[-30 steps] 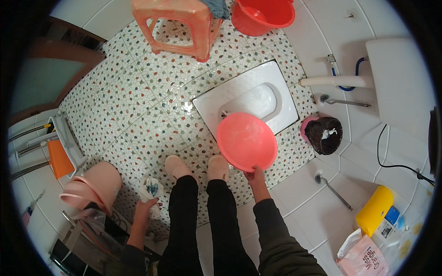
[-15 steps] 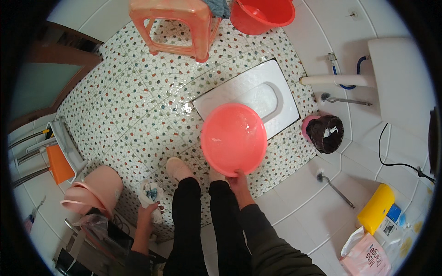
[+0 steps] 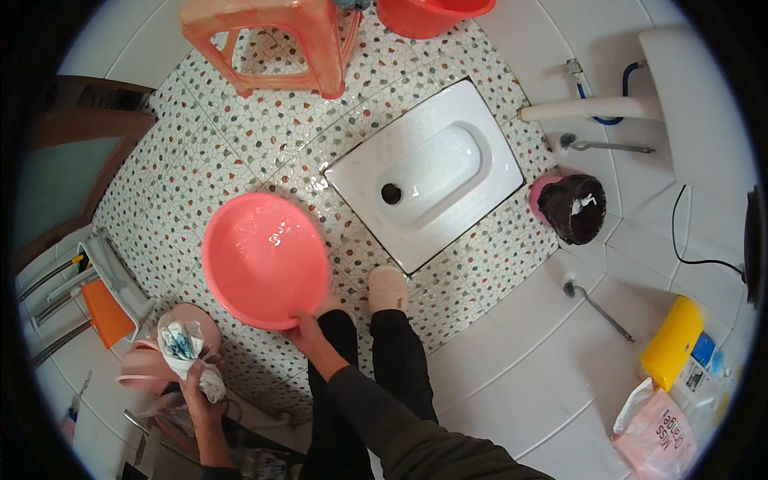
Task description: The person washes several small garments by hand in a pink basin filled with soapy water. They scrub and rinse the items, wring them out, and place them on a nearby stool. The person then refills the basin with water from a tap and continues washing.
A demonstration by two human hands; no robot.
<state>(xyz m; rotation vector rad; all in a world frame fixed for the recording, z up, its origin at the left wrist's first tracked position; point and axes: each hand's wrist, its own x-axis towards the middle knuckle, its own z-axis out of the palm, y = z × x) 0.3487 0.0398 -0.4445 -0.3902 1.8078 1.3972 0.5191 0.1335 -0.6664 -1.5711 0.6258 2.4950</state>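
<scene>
My right hand (image 3: 306, 332) grips the near rim of a pink plastic basin (image 3: 268, 260), held over the tiled floor in front of my left foot. Wet glints show on the basin's inner wall. At the lower left, my left hand (image 3: 198, 392) is closed around a bunched white cloth (image 3: 184, 344) with a blue-green pattern. Beneath that cloth stand pale pink buckets (image 3: 148, 364), partly hidden by it. To the right of the basin, a white squat toilet (image 3: 360, 172) is set in the floor, its dark drain hole showing.
An orange plastic stool (image 3: 264, 40) and a red basin (image 3: 424, 20) stand at the far side. By the right wall is a bin with a black liner (image 3: 572, 212). Brushes hang there, near a yellow bottle (image 3: 672, 340) and a pink bag (image 3: 656, 436). Cleaning tools (image 3: 104, 308) lean at left.
The pink basin has swung left with my right hand, uncovering the toilet's drain hole. My left hand has moved left and up with the cloth, now over the buckets.
</scene>
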